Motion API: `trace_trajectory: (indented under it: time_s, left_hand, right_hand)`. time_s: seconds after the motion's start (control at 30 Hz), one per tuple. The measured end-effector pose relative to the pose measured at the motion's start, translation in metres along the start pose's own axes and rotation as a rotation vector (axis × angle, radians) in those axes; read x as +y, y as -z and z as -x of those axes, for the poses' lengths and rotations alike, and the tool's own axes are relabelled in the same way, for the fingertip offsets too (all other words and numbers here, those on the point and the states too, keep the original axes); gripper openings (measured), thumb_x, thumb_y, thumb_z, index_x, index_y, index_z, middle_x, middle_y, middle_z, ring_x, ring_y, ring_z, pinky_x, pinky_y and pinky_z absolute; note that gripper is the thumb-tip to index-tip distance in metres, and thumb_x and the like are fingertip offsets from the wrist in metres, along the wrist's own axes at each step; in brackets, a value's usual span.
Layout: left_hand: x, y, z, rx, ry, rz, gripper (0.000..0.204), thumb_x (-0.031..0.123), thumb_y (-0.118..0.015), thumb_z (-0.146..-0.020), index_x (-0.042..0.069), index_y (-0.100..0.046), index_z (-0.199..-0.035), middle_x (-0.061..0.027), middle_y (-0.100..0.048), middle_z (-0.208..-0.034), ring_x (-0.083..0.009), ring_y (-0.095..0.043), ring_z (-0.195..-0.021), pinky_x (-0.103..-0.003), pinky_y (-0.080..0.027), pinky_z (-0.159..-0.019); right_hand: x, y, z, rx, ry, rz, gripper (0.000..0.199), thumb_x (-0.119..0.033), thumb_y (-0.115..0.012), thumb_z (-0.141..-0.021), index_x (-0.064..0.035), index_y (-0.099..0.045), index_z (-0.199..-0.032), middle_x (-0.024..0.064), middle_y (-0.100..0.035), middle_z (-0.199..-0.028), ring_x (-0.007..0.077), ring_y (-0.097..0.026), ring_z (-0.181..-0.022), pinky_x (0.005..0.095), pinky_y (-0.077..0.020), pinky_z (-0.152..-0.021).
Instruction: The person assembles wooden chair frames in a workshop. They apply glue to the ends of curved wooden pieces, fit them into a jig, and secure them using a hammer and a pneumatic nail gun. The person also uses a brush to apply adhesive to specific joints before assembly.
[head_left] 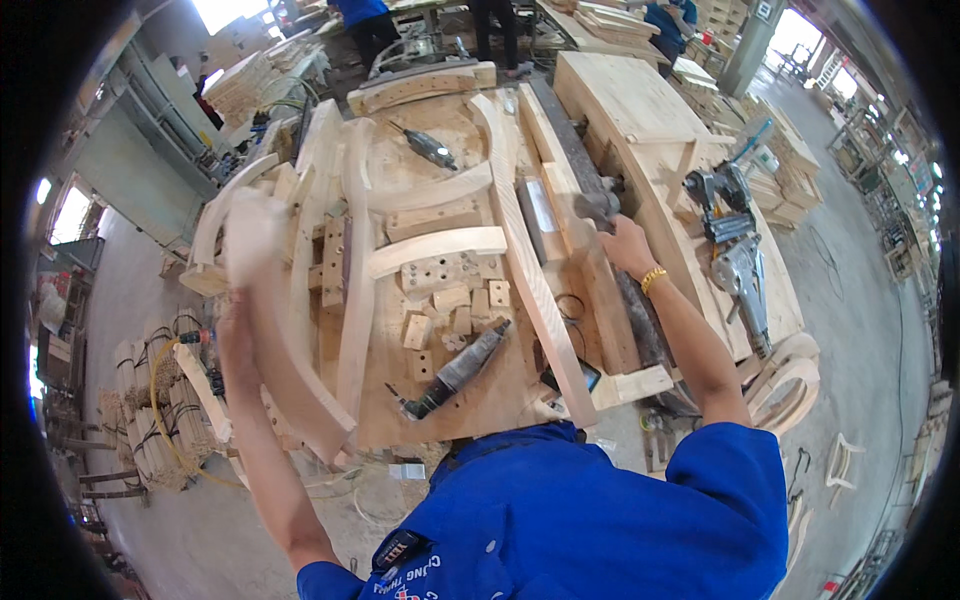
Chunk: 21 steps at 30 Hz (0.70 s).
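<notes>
On the left, my left hand (237, 315), smeared by motion, is closed on a long curved wooden chair part (290, 370), whose far end is also blurred. My right hand (628, 248) reaches over the bench's right side, its fingers closed around a dark grey tool with a rounded head (597, 205), perhaps a mallet; its handle is hidden. Between my hands lies a wooden chair frame: a left post (356, 290), a right post (535, 270) and two curved rails (438, 252) bridging them. The rails' ends meet or lie close to the posts.
A green-and-black air tool (455, 372) lies near the bench's front, a second one (430, 148) farther back. Drilled wooden blocks (440, 270) sit around the frame. Metal power tools (735, 250) rest on the right-hand wooden box (640, 100). Bundled wood (160, 400) stands at left; people work behind.
</notes>
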<state>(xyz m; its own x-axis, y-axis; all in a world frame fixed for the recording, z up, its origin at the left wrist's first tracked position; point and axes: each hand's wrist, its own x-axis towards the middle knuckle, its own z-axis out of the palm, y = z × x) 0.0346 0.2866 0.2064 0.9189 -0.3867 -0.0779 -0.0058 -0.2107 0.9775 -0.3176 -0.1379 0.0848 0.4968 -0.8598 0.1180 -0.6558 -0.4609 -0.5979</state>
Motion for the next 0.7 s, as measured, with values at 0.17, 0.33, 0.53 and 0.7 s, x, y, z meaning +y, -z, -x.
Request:
trace_trajectory:
  time_s: [0.17, 0.33, 0.53, 0.7]
  left_hand:
    - [0.008, -0.016, -0.005, -0.195, -0.27, -0.373, 0.04, 0.041, -0.071, -0.077, 0.001, -0.065, -0.08, 0.0039, -0.055, -0.068, -0.005, -0.046, -0.062, -0.025, -0.039, -0.054]
    - [0.045, -0.048, -0.034, -0.275, -0.445, -0.619, 0.042, 0.041, -0.071, -0.075, -0.001, -0.065, -0.081, 0.0002, -0.057, -0.067, -0.0067, -0.049, -0.063, -0.027, -0.04, -0.055]
    - [0.1, -0.083, -0.059, -0.308, -0.501, -0.057, 0.041, 0.04, -0.065, -0.082, 0.0, -0.062, -0.091, -0.0005, -0.055, -0.07, -0.0115, -0.054, -0.062, -0.027, -0.043, -0.056]
    - [0.094, -0.111, -0.073, -0.364, -0.395, 0.298, 0.036, 0.036, -0.054, -0.092, 0.003, -0.056, -0.108, -0.0083, -0.06, -0.095, -0.015, -0.057, -0.088, -0.029, -0.045, -0.075]
  right_hand:
    - [0.002, -0.034, 0.004, 0.011, -0.102, 0.182, 0.035, -0.03, -0.058, -0.08, 0.0009, -0.053, -0.096, 0.0288, -0.06, -0.097, 0.0452, -0.056, -0.096, 0.0508, -0.0441, -0.084]
    - [-0.071, -0.009, 0.0, 0.19, 0.225, -0.005, 0.032, -0.018, -0.062, -0.081, 0.0009, -0.058, -0.107, 0.0189, -0.057, -0.106, 0.0312, -0.057, -0.094, 0.0404, -0.0468, -0.08]
    - [-0.292, -0.018, 0.021, -0.517, 0.438, -0.813, 0.081, -0.04, -0.067, -0.081, 0.0004, -0.028, -0.139, 0.0175, -0.046, -0.131, 0.0193, -0.055, -0.106, 0.0327, -0.0462, -0.087]
    - [-0.288, -0.023, -0.051, -0.75, 0.447, -0.955, 0.057, -0.027, -0.064, -0.081, 0.004, -0.046, -0.124, 0.0169, -0.06, -0.113, 0.0192, -0.062, -0.092, 0.0311, -0.0529, -0.073]
